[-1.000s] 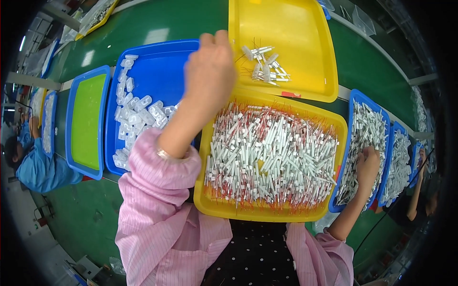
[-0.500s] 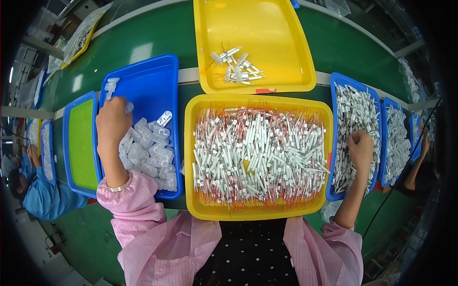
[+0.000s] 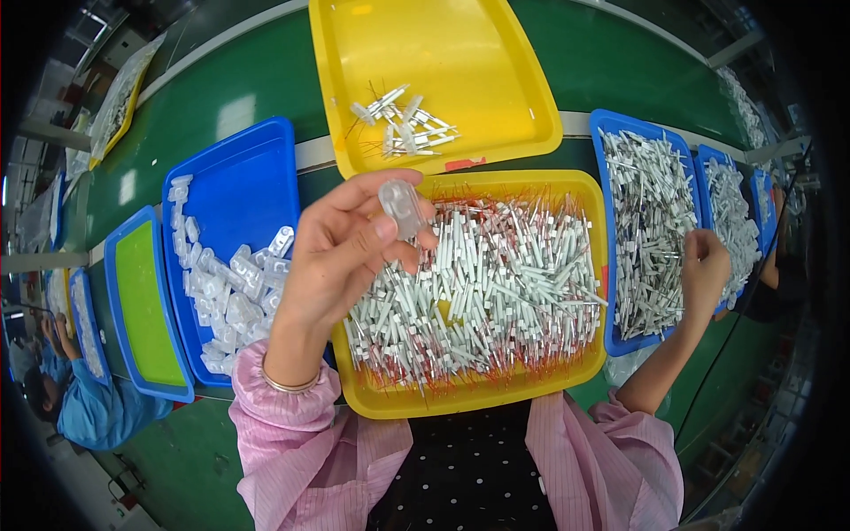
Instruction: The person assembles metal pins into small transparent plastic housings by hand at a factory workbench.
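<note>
At far left, co-worker in a blue top [image 3: 111, 407], bent over the line; beside that, blue-rimmed tray with a bright green floor [image 3: 146, 305]. Next, left blue tray [image 3: 239, 181], with a heap of clear plastic pieces [image 3: 235, 296] along its left side and nearer end. Then left hand [image 3: 345, 239]: thumb and fingers clamped on a single clear plastic shell [image 3: 402, 210], raised above the back left corner of the front yellow tray [image 3: 443, 404]. Change over the last half second: left hand out of the left blue tray, now over to the right, shell in full view. Meaning for the work: one piece out of the heap and secure in the fingers, no lead visible on it. Behind, on the green table [image 3: 575, 53], rear yellow tray [image 3: 434, 57] with a small cluster of white parts and clear shells [image 3: 403, 124]. In the front yellow tray, dense bed of white sticks with red leads [image 3: 496, 270]. Further right, right blue tray [image 3: 601, 126] full of white and grey parts [image 3: 651, 230]; right hand [image 3: 699, 248] at its right rim, shifted outward since half a second ago, fingers curled; contents of that grip, cannot tell. Beyond, outer blue tray of clear pieces [image 3: 735, 230].
</note>
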The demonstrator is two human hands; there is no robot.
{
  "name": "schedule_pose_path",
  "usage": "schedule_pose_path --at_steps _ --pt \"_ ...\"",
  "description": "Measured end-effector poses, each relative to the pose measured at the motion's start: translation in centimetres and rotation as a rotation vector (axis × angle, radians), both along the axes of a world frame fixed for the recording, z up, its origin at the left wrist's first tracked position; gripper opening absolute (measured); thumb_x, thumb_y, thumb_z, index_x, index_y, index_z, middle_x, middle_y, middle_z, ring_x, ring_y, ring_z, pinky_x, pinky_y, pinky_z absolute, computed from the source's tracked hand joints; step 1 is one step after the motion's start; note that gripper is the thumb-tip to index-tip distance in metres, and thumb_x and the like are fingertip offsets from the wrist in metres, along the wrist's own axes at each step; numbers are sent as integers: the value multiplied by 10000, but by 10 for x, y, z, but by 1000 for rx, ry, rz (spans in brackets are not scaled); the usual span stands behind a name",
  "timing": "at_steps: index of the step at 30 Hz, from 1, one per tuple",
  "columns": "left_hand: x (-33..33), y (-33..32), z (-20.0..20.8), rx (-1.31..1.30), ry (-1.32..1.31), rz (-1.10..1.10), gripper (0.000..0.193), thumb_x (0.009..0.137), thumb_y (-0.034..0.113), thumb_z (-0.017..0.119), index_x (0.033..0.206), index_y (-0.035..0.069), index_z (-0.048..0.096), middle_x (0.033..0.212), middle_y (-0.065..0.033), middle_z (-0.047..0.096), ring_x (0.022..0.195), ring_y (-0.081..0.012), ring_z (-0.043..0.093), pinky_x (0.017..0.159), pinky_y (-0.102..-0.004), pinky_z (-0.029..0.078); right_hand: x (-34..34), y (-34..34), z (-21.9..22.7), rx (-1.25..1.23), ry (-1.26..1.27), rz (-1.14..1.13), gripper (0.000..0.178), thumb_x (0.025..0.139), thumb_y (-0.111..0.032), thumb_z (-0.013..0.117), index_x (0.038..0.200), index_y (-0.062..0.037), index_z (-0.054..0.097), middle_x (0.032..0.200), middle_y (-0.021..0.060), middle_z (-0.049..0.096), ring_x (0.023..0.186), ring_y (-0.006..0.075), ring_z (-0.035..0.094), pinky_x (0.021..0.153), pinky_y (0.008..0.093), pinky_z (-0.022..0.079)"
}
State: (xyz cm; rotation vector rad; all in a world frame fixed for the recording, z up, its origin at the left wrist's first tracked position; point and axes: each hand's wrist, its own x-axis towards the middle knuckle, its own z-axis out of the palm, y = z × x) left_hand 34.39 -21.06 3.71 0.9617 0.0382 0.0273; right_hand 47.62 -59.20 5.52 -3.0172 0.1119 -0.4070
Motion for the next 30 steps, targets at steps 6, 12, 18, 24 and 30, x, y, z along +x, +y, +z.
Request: schedule_pose_path --at_steps 6,12,18,24,30 --pt "1 -14 -14 -222 -73 -144 409 873 56 496 1258 -19 382 1031 -177 568 862 -234 602 643 -276 504 -27 62 24 1257 85 456 30 821 -17 553 838 6 543 607 -14 521 475 28 450 422 172 340" --pt "0 -17 -20 -219 -37 -159 391 860 37 511 1231 -21 403 993 -181 580 774 -192 592 536 -216 432 -62 149 38 1550 572 631 62 841 -9 535 868 44 552 724 129 627 574 130 613 505 229 501" --pt "-3 -15 -31 -33 19 -74 394 810 -25 560 1187 -12 447 922 -162 609 552 -86 499 420 -180 337 -63 166 16 1800 795 580 234 927 -185 459 862 24 543 691 81 593 544 97 555 489 203 453" --pt "1 -23 -18 129 196 -119 365 872 39 500 1227 -10 430 980 -165 600 587 -85 506 456 -182 361 -63 161 3 1708 632 669 235 939 -196 433 871 13 515 679 85 586 527 98 538 474 209 428" --pt "2 -25 -20 -91 125 -122 357 927 137 432 1250 -13 407 1027 -173 584 675 -146 556 530 -210 414 -66 175 4 1833 552 517 163 923 -139 464 951 21 471 713 122 611 559 134 567 511 225 462"
